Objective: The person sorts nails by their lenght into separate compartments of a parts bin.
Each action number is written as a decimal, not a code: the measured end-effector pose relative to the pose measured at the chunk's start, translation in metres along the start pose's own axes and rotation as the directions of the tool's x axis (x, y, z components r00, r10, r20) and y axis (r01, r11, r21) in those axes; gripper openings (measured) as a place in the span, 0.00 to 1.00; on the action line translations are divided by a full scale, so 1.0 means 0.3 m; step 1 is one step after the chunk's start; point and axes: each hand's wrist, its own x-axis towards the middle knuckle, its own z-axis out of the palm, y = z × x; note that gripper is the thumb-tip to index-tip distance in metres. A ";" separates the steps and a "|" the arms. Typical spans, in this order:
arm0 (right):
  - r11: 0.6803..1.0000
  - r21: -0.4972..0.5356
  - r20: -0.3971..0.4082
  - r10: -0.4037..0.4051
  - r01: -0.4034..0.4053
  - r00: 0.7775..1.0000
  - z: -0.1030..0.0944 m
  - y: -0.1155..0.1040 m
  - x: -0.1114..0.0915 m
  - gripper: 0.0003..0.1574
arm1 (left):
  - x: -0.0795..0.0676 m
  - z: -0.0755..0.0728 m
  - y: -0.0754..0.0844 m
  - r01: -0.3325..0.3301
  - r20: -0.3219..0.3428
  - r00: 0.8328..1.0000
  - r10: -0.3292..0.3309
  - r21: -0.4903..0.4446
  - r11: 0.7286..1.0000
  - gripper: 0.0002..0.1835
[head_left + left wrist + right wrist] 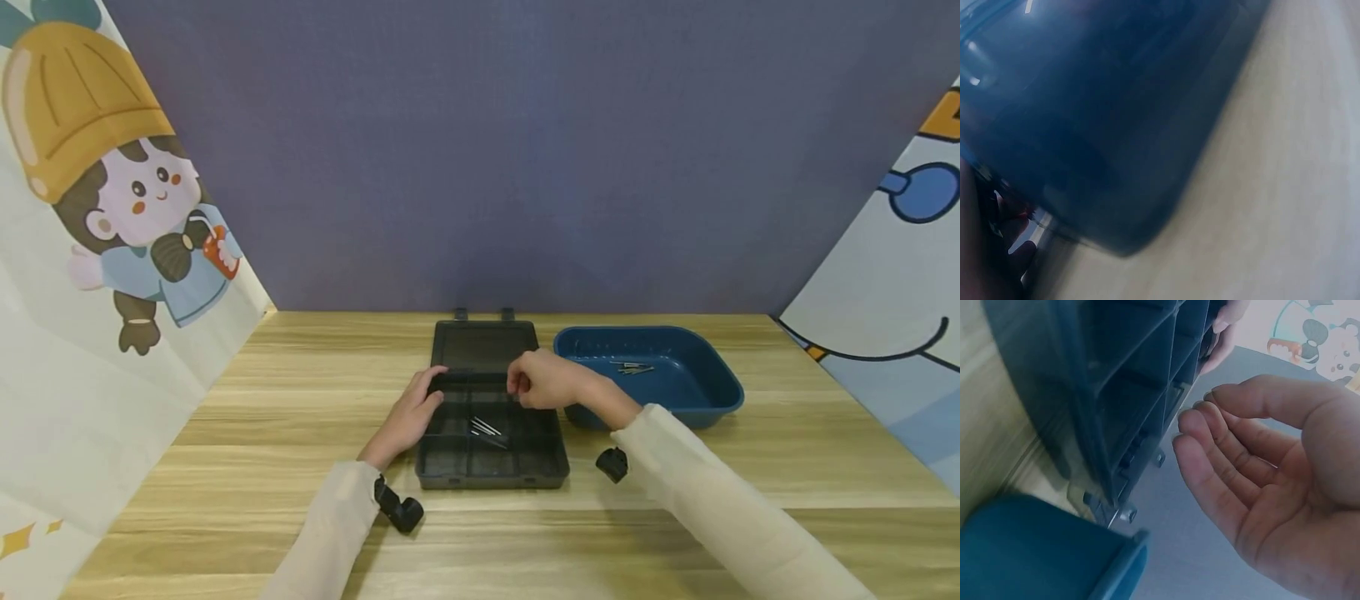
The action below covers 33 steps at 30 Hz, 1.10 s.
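Brassy pins (636, 367) lie in the blue bin (699, 371) at three o'clock from the nearer right hand (546, 379), axes roughly nine-to-three. That hand curls above the black box (491, 482) (whether pinching anything, I cannot tell); the left hand (407, 417) rests, thumb spread, on its nine-o'clock edge.

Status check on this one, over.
Left hand on left edge of organizer. Right hand curled above it, nothing visibly held. Slim metal pieces inside; no obstruction visible.
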 end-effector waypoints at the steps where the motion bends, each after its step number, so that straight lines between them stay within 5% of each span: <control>1: 1.000 -0.004 -0.003 0.001 -0.001 1.000 -0.003 0.005 -0.003 0.12 | 0.000 0.000 0.000 -0.003 -0.002 1.000 0.003 -0.002 1.000 0.23; 33: 0.999 -0.045 -0.087 0.021 -0.025 0.996 -0.072 0.171 -0.156 0.10 | 0.001 0.001 -0.001 0.001 0.001 1.000 -0.001 -0.016 1.000 0.23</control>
